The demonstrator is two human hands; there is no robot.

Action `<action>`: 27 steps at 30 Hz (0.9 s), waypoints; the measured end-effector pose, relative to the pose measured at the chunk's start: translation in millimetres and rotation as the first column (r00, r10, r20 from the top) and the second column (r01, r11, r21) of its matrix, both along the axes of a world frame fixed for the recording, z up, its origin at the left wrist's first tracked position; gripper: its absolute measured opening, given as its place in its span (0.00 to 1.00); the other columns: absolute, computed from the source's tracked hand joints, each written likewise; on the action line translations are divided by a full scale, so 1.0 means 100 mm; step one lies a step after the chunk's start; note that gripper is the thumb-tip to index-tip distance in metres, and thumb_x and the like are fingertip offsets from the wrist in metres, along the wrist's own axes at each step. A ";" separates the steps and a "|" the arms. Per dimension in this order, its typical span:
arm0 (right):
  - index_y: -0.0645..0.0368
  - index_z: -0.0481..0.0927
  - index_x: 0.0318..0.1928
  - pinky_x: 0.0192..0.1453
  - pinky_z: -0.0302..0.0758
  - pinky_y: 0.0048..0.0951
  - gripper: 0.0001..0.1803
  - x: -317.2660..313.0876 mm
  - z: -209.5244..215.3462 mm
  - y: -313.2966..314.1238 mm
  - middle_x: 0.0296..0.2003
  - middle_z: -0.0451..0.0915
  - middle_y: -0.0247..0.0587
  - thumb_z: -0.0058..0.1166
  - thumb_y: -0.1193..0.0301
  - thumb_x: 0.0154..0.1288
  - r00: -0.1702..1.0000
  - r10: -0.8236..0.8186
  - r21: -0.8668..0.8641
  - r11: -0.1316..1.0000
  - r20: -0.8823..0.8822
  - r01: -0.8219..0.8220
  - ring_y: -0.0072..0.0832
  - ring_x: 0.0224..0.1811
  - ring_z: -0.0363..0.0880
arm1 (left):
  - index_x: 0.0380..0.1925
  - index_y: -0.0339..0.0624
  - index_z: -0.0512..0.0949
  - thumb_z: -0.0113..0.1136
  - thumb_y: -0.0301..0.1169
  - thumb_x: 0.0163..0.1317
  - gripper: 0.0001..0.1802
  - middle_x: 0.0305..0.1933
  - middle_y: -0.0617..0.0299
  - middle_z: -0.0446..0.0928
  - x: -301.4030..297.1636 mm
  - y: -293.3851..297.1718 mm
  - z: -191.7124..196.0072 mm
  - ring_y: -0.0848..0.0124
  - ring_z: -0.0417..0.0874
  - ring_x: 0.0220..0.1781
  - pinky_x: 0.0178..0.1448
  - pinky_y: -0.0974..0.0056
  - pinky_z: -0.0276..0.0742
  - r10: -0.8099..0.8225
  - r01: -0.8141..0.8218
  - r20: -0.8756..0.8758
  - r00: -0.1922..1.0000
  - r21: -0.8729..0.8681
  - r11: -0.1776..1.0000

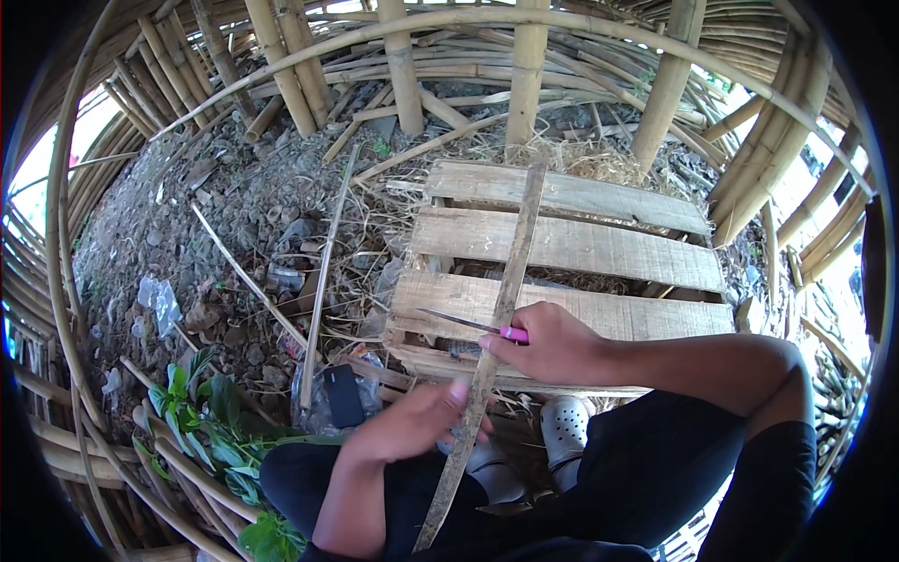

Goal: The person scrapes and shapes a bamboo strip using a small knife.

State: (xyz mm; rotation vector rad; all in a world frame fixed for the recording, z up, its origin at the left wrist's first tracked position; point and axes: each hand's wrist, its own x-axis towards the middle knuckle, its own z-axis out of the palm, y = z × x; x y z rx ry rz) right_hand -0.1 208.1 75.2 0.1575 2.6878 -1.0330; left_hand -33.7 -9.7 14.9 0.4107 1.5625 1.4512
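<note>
A long, flat bamboo strip (518,245) slants from between my knees up over the wooden slatted pallet (599,239). My left hand (412,421) is closed around its lower part, the thumb on the near side and some fingertips showing past the far edge. In my right hand (557,342) is a small knife (457,319) with a pink handle, gripped closed. Its thin, dark blade points left and crosses the strip just above my left hand. The blurred thumb of the left hand lies a little below the blade.
Two thin bamboo pieces (328,272) lie on the stony ground at left. A black phone-like object (344,395) rests on clear plastic near my left knee. Green leaves (220,412) stand at lower left. Bamboo poles (526,84) rise behind the pallet; grey clogs (566,433) are on my feet.
</note>
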 end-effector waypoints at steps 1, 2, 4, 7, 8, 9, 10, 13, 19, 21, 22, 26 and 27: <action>0.71 0.77 0.23 0.26 0.74 0.41 0.28 0.00 0.01 0.01 0.15 0.76 0.51 0.51 0.55 0.66 1.000 -0.010 0.011 1.000 0.004 0.010 0.40 0.17 0.77 | 0.49 0.31 0.72 0.33 0.52 0.75 0.32 0.25 0.58 0.77 0.05 0.07 0.04 0.69 0.83 0.30 0.35 0.67 0.80 -0.055 0.053 0.039 0.998 0.046 0.998; 0.71 0.77 0.25 0.28 0.75 0.42 0.28 0.00 0.02 0.03 0.17 0.76 0.53 0.51 0.53 0.66 0.999 0.007 0.002 1.000 0.035 -0.007 0.41 0.20 0.78 | 0.49 0.32 0.72 0.32 0.50 0.76 0.30 0.24 0.58 0.76 0.07 0.13 0.05 0.69 0.83 0.29 0.34 0.66 0.80 -0.112 0.105 0.077 0.991 0.093 0.990; 0.71 0.77 0.27 0.30 0.75 0.42 0.28 0.02 0.15 0.02 0.19 0.77 0.55 0.52 0.52 0.66 0.998 0.022 0.005 1.000 0.062 -0.023 0.42 0.22 0.80 | 0.46 0.33 0.72 0.32 0.50 0.76 0.29 0.22 0.59 0.75 0.09 0.20 -0.02 0.69 0.82 0.28 0.31 0.67 0.79 -0.092 0.087 0.051 0.994 0.090 0.992; 0.68 0.78 0.34 0.30 0.72 0.38 0.24 0.06 0.38 0.13 0.20 0.75 0.50 0.50 0.55 0.70 0.973 0.122 0.083 0.987 0.195 -0.141 0.33 0.23 0.76 | 0.36 0.39 0.71 0.32 0.48 0.76 0.25 0.18 0.61 0.72 0.10 0.27 -0.12 0.69 0.81 0.23 0.22 0.69 0.73 -0.017 0.009 0.110 0.994 0.079 0.997; 0.68 0.77 0.35 0.33 0.73 0.40 0.22 0.07 0.42 0.22 0.22 0.76 0.52 0.49 0.57 0.71 0.968 0.184 0.120 0.971 0.170 -0.206 0.38 0.25 0.78 | 0.34 0.41 0.69 0.31 0.48 0.77 0.24 0.17 0.63 0.71 0.09 0.30 -0.14 0.71 0.79 0.20 0.20 0.70 0.69 0.042 -0.081 0.316 0.948 0.112 0.990; 0.68 0.77 0.36 0.36 0.73 0.42 0.21 0.07 0.44 0.29 0.24 0.77 0.54 0.48 0.58 0.72 0.959 0.245 0.158 0.951 0.146 -0.267 0.42 0.28 0.79 | 0.31 0.44 0.67 0.31 0.47 0.77 0.23 0.17 0.64 0.69 0.08 0.32 -0.17 0.72 0.77 0.17 0.17 0.72 0.65 0.087 -0.172 0.509 0.857 0.123 0.977; 0.67 0.76 0.35 0.39 0.73 0.45 0.18 0.06 0.45 0.33 0.25 0.77 0.54 0.45 0.62 0.73 0.959 0.277 0.199 0.938 0.064 -0.284 0.50 0.29 0.78 | 0.31 0.44 0.67 0.31 0.47 0.77 0.23 0.17 0.64 0.69 0.07 0.34 -0.21 0.72 0.77 0.17 0.17 0.72 0.65 0.085 -0.171 0.512 0.855 0.124 0.977; 0.67 0.75 0.34 0.41 0.73 0.48 0.20 -0.01 0.31 0.55 0.25 0.77 0.56 0.44 0.60 0.74 0.927 0.351 0.235 0.920 -0.131 -0.315 0.53 0.29 0.78 | 0.29 0.47 0.64 0.30 0.48 0.77 0.22 0.15 0.69 0.64 0.05 0.38 -0.35 0.76 0.68 0.13 0.15 0.72 0.59 -0.052 -0.172 0.654 0.754 0.274 0.946; 0.63 0.74 0.33 0.39 0.72 0.50 0.19 -0.16 0.06 0.67 0.21 0.76 0.53 0.42 0.60 0.73 0.967 0.251 0.336 0.908 0.038 -0.249 0.54 0.28 0.77 | 0.25 0.48 0.65 0.29 0.53 0.75 0.27 0.14 0.73 0.58 0.13 0.36 -0.54 0.79 0.58 0.11 0.15 0.73 0.52 -0.252 -0.157 0.774 0.581 0.410 0.899; 0.62 0.73 0.33 0.38 0.72 0.50 0.17 -0.19 0.01 0.64 0.20 0.75 0.52 0.42 0.61 0.73 0.955 0.295 0.337 0.898 0.016 -0.283 0.54 0.28 0.77 | 0.25 0.47 0.66 0.28 0.54 0.75 0.28 0.13 0.73 0.57 0.12 0.35 -0.48 0.79 0.58 0.10 0.15 0.73 0.52 -0.170 -0.144 0.754 0.635 0.332 0.932; 0.61 0.73 0.33 0.38 0.72 0.51 0.17 -0.20 0.00 0.61 0.20 0.75 0.51 0.43 0.61 0.72 0.939 0.344 0.380 0.869 -0.005 -0.317 0.54 0.28 0.77 | 0.24 0.47 0.66 0.28 0.56 0.74 0.29 0.11 0.73 0.56 0.10 0.35 -0.45 0.78 0.58 0.10 0.15 0.73 0.53 -0.089 -0.139 0.719 0.689 0.251 0.958; 0.61 0.78 0.36 0.29 0.72 0.46 0.21 -0.17 -0.07 0.52 0.18 0.76 0.46 0.51 0.53 0.68 0.948 0.278 0.404 0.894 -0.158 -0.195 0.45 0.21 0.78 | 0.27 0.44 0.68 0.26 0.56 0.74 0.31 0.11 0.70 0.56 0.00 0.32 -0.32 0.77 0.59 0.10 0.16 0.73 0.56 -0.071 -0.101 0.714 0.696 0.196 0.975; 0.62 0.79 0.36 0.25 0.72 0.43 0.23 -0.18 -0.05 0.49 0.18 0.76 0.44 0.55 0.50 0.66 0.958 0.173 0.339 0.937 -0.230 -0.088 0.41 0.18 0.77 | 0.27 0.44 0.68 0.26 0.56 0.74 0.31 0.11 0.70 0.56 0.00 0.31 -0.34 0.77 0.59 0.10 0.16 0.73 0.56 -0.071 -0.101 0.715 0.696 0.195 0.976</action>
